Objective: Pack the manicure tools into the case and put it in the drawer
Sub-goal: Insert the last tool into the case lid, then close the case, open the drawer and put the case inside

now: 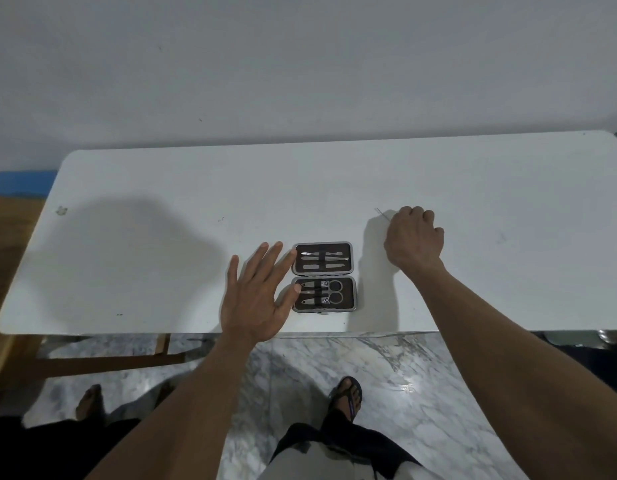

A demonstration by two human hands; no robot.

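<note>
Dark brown lining shows inside the open case (pixel 323 276), which lies flat on the white table (pixel 161 237) just below the middle of the frame, close to the near edge. Its upper half holds three slim tools (pixel 323 260) under a strap; its lower half holds three more, namely scissors (pixel 331 296) and what look like two clippers. That makes six tools seated.

One thin pick (pixel 382 214) remains outside, right of centre, its tip poking out from under the right hand (pixel 414 237). That hand's fingers are curled down over the pick, apparently pinching it, though the grip itself is hidden. The left hand (pixel 255 292) lies flat with fingers spread and straight, its fingertips touching the case's left edge as if steadying it.

By my reading the packing is nearly done: one tool to seat, then the case to shut and stow. No drawer is visible anywhere in the frame.
</note>
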